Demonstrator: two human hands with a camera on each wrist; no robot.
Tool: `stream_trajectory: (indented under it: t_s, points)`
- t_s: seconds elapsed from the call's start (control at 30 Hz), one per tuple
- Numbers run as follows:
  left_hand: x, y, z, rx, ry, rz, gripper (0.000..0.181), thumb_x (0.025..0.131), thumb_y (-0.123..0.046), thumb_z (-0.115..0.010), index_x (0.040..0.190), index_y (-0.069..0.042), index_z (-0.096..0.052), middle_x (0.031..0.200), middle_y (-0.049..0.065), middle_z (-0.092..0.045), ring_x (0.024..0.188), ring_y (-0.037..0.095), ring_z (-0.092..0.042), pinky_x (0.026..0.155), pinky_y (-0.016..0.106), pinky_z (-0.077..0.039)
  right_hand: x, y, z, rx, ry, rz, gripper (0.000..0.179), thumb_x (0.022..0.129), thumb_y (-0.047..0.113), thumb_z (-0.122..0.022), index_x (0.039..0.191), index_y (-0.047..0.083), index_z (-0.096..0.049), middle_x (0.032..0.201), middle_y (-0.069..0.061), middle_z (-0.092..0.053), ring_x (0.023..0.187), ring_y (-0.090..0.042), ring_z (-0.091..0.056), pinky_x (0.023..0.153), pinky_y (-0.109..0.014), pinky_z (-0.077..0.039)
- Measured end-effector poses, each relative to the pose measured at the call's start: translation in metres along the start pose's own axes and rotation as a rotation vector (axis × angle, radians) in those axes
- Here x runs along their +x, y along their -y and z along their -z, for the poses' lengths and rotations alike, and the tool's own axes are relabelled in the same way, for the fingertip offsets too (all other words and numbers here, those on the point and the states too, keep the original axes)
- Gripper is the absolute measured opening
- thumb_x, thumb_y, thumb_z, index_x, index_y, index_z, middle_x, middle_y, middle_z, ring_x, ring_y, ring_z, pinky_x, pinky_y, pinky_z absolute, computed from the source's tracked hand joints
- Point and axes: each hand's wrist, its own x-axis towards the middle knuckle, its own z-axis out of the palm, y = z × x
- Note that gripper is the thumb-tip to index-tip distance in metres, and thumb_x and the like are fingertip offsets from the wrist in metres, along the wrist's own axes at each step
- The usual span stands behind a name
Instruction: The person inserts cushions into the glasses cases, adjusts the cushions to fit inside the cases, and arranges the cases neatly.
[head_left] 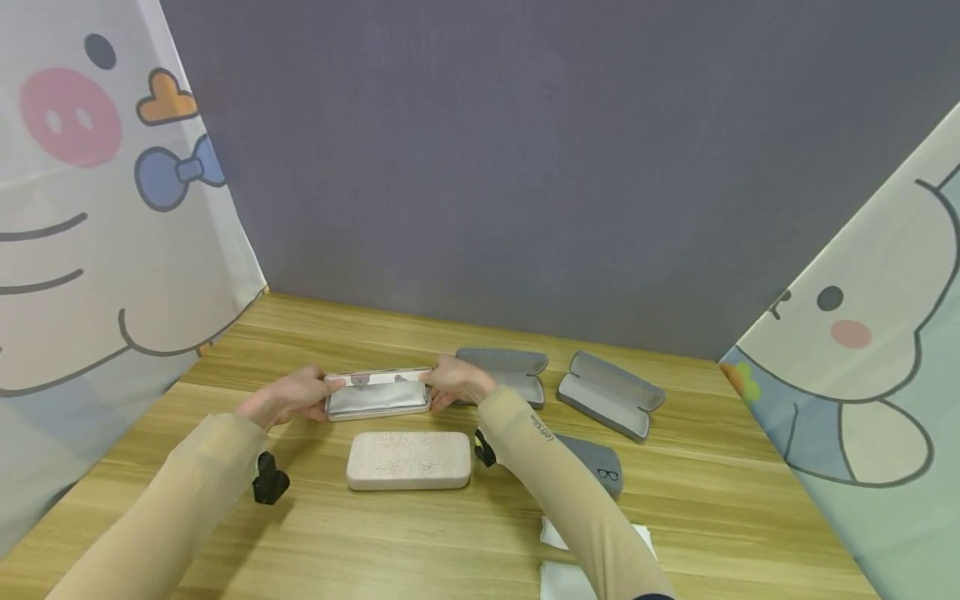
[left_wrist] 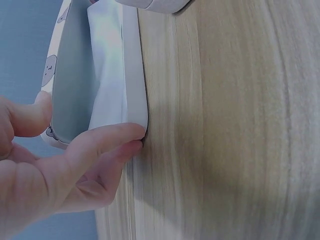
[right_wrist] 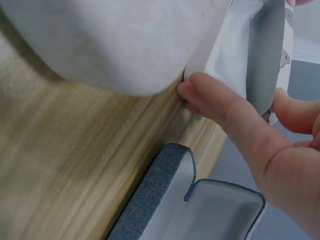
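Note:
A white glasses case [head_left: 382,377] with small animal drawings stands partly open at the back left of the table. Inside it lies a folded pale cloth [head_left: 378,398]. My left hand [head_left: 288,393] grips the case's left end, its thumb on the lid's edge and its fingers at the lower shell [left_wrist: 131,65]. At the opposite end my right hand [head_left: 457,379] holds the case likewise, thumb on the lid and fingers against the base. Just in front of it lies a closed cream glasses case [head_left: 408,460] with a faint pattern.
Two open grey glasses cases [head_left: 611,396] stand at the back, right of my right hand. A closed dark grey case [head_left: 596,462] lies partly under my right forearm, with white cloths [head_left: 564,581] nearer the front. A grey wall [head_left: 525,167] rises behind the table.

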Motion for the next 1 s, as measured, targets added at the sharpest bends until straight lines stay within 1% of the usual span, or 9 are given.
stream_trajectory:
  t_s: [0.2,0.43,0.57,0.7,0.8,0.87,1.0]
  points:
    - [-0.0006,-0.0007,0.0001,-0.014,0.017,-0.016,0.046,0.105,-0.016,-0.035,0.127,0.024,-0.029,0.099,0.017,-0.050,0.086,0.019,-0.054,0.073,0.029,-0.055,-0.0014,-0.0004,0.0004,-0.014,-0.003,-0.007,0.061,0.102,0.015,-0.046,0.150,-0.006,-0.014,0.126,-0.037,-0.052,0.099,-0.041,-0.066,0.084,-0.043,-0.056]
    - [-0.0001,-0.0013,0.0011,-0.022,0.023,-0.009,0.044,0.105,-0.015,-0.035,0.127,0.023,-0.030,0.095,0.014,-0.051,0.082,0.016,-0.053,0.070,0.027,-0.054,-0.0019,0.0000,0.0008,-0.035,0.005,0.000,0.062,0.102,0.016,-0.046,0.150,-0.005,-0.014,0.125,-0.034,-0.054,0.100,-0.040,-0.066,0.084,-0.041,-0.056]
    - [-0.0005,-0.0004,0.0030,-0.021,0.031,-0.010,0.048,0.104,-0.019,-0.040,0.126,0.022,-0.029,0.097,0.014,-0.045,0.083,0.017,-0.050,0.071,0.026,-0.053,-0.0011,0.0003,0.0008,-0.042,0.005,0.002,0.061,0.102,0.016,-0.046,0.150,-0.006,-0.015,0.123,-0.034,-0.056,0.099,-0.040,-0.066,0.083,-0.040,-0.057]
    - [0.0015,0.0022,0.0051,-0.022,0.053,-0.032,0.047,0.102,-0.021,-0.045,0.121,0.021,-0.035,0.095,0.013,-0.045,0.081,0.017,-0.050,0.070,0.025,-0.052,-0.0001,0.0001,0.0008,-0.051,0.005,0.000,0.060,0.101,0.015,-0.047,0.148,-0.008,-0.018,0.122,-0.034,-0.056,0.099,-0.039,-0.066,0.083,-0.040,-0.057]
    - [0.0001,0.0006,0.0035,-0.008,0.043,-0.030,0.039,0.103,-0.018,-0.043,0.117,0.018,-0.040,0.093,0.012,-0.047,0.081,0.016,-0.050,0.069,0.025,-0.052,0.0004,-0.0001,0.0009,-0.051,0.003,-0.002,0.059,0.101,0.015,-0.048,0.148,-0.009,-0.019,0.123,-0.034,-0.055,0.098,-0.039,-0.066,0.083,-0.040,-0.057]
    - [-0.0014,-0.0011,0.0024,0.005,0.027,-0.020,0.036,0.103,-0.016,-0.041,0.116,0.018,-0.040,0.093,0.012,-0.044,0.081,0.017,-0.048,0.071,0.026,-0.053,0.0006,-0.0001,0.0010,-0.053,0.004,-0.002,0.059,0.101,0.015,-0.048,0.147,-0.009,-0.020,0.123,-0.034,-0.055,0.098,-0.039,-0.067,0.083,-0.040,-0.057]
    - [-0.0020,-0.0022,0.0012,0.012,0.022,-0.014,0.034,0.104,-0.014,-0.039,0.116,0.017,-0.038,0.092,0.012,-0.041,0.080,0.018,-0.046,0.072,0.027,-0.054,0.0010,-0.0006,0.0010,-0.068,0.008,-0.002,0.057,0.101,0.015,-0.048,0.146,-0.010,-0.022,0.124,-0.033,-0.055,0.096,-0.037,-0.067,0.082,-0.039,-0.057]
